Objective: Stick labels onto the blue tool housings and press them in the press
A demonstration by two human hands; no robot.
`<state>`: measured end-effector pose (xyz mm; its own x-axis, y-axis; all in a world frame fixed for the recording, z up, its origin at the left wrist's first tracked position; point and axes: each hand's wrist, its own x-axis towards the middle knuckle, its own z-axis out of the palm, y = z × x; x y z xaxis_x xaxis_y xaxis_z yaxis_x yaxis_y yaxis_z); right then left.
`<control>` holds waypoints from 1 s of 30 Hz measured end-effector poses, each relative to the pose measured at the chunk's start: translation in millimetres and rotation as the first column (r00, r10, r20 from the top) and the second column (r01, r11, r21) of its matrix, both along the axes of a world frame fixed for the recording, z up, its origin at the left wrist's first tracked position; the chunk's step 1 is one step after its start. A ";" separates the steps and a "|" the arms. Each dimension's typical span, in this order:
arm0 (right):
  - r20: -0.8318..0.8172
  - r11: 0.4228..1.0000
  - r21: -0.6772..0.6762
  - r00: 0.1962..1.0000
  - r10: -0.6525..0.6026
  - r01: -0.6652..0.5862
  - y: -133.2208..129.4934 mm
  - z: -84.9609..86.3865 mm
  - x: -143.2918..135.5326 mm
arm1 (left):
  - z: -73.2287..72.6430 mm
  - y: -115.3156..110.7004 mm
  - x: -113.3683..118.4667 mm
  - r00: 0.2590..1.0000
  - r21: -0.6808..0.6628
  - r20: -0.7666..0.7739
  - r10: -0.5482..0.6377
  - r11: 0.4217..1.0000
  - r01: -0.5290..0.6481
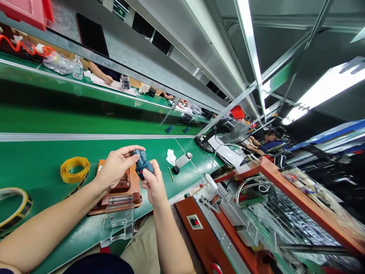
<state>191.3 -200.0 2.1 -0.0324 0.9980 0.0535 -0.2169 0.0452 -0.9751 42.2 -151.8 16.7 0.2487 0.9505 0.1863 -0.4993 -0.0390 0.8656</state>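
Blue block [142, 163] between both hands' bent fingers [131, 149]

Bright ceiling tubes (glaring ones), edges stretched.

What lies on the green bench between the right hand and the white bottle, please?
In the head view, a thin yellowish stick and a small black round piece lie between the right hand and the white bottle.

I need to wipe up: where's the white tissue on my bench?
In the head view, the tissue lies right of the right hand, just beyond the black cap.
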 end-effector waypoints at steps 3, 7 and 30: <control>-0.131 0.999 -0.032 0.990 -0.043 0.039 -0.7 0.8 -8.7 | -5.3 0.3 -0.3 1.000 0.021 -0.008 -0.011 1.000 0.011; -0.205 0.994 -0.098 0.976 -0.066 0.047 1.7 3.8 -13.7 | -9.1 1.4 -0.5 0.999 0.033 -0.022 0.036 0.999 -0.036; 0.278 0.999 -0.039 0.960 0.016 -0.006 -2.4 -19.5 -24.4 | -13.8 1.4 2.4 0.591 0.509 -0.541 0.598 0.793 -0.336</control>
